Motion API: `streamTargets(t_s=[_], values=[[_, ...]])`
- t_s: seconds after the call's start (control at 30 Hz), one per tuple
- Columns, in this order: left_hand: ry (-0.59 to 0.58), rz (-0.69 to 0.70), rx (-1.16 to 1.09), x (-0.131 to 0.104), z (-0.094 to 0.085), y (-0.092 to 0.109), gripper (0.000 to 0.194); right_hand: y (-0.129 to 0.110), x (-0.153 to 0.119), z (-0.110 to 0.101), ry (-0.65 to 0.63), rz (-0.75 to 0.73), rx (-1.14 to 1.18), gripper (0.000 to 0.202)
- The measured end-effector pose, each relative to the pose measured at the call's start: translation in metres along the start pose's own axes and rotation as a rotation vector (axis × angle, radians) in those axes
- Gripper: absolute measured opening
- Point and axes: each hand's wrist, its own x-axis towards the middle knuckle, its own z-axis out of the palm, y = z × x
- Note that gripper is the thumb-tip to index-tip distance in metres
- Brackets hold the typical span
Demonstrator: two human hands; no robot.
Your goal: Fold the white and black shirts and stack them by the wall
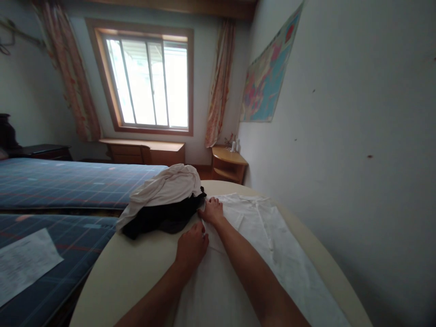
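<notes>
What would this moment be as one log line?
left hand: at left edge of white garment | right hand: farther along same edge | beside: black and off-white cloth heap | surface: round table

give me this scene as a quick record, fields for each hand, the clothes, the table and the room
left hand: at the left edge of the white garment, fingers curled; grip unclear
right hand: farther along that edge, beside the black cloth; grip unclear
white garment: spread out, some creases
pile: pale cloth bunched on top of the black cloth
table: cream, rounded edge
left side: blue plaid bedding, sheet of paper lying on the nearer part
far wall: window between patterned curtains
right wall: map
</notes>
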Motion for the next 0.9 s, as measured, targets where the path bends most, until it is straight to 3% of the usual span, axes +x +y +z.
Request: streamTargets(t_s=[0.13,0.5,0.7,0.9], values=[[-0.002,0.002,-0.029,-0.004,-0.003,0.007,0.011,-0.008,0.0,-0.007,-0.015,0.06,0.024,0.043],[0.042,0.042,-0.052,-0.013,-0.006,0.018,0.007,0.011,0.01,-0.023,-0.045,-0.008,0.206,0.045],[0.099,0.126,-0.236,-0.015,-0.015,0.031,0.006,0.043,0.01,-0.045,0.018,0.012,0.327,0.042],[0.038,0.203,-0.343,-0.02,-0.023,0.076,0.006,0.098,-0.01,-0.071,0.103,-0.005,0.412,0.05]])
